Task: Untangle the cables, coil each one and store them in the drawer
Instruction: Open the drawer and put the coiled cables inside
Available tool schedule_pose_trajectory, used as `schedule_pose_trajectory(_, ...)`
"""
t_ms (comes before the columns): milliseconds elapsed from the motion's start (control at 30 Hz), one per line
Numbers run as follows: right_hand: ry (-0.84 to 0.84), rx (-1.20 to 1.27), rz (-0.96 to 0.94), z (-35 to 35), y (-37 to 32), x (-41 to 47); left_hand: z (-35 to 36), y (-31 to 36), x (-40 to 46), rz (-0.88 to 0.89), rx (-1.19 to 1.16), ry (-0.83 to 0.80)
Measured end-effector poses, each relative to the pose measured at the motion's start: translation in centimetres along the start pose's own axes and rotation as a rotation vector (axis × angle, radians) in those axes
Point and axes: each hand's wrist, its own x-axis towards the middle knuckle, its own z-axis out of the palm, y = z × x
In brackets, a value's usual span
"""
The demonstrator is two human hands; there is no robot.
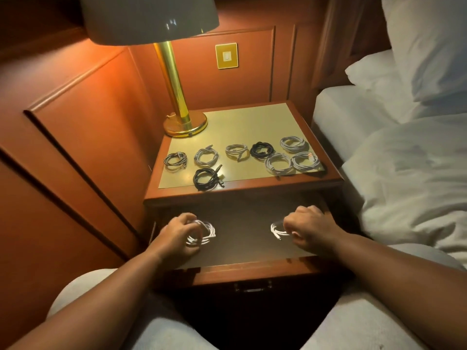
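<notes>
Two white coils are being lowered into the open drawer (pixel 252 267): left hand (pixel 177 234) fingers closed around one coil (pixel 203 233), right hand (pixel 309 227) clenched on another (pixel 278 230), set well apart. Eight coils wait on the counter (pixel 242 122).

The nightstand (pixel 326 181) and open drawer (pixel 242 270) look like glossy reddish wood, the lamp (pixel 177 102) polished brass-like metal, the tabletop inset (pixel 247 125) smooth and matt, the bedding (pixel 409 168) soft white cloth, and the coiled cables (pixel 278 155) smooth or braided.
</notes>
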Motion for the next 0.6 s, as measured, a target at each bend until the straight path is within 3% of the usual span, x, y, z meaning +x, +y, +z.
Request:
schedule_pose_trajectory(100,-0.3,-0.087,0.191,0.7,0.7,-0.5,0.7,0.4,0.5,-0.076,0.15,-0.153)
schedule_pose_trajectory(167,-0.386,-0.115,0.262,1.8,1.3,-0.8,0.9,0.4,0.7,-0.123,0.177,-0.212)
schedule_pose_trajectory(333,-0.473,-0.136,0.335,2.1,1.8,-0.8,1.5,0.5,0.8,-0.104,0.385,-0.334)
schedule_pose_trajectory(600,-0.666,-0.187,0.379,1.2,0.7,0.5,1.9,0.4,1.6,-0.118,0.417,-0.391)
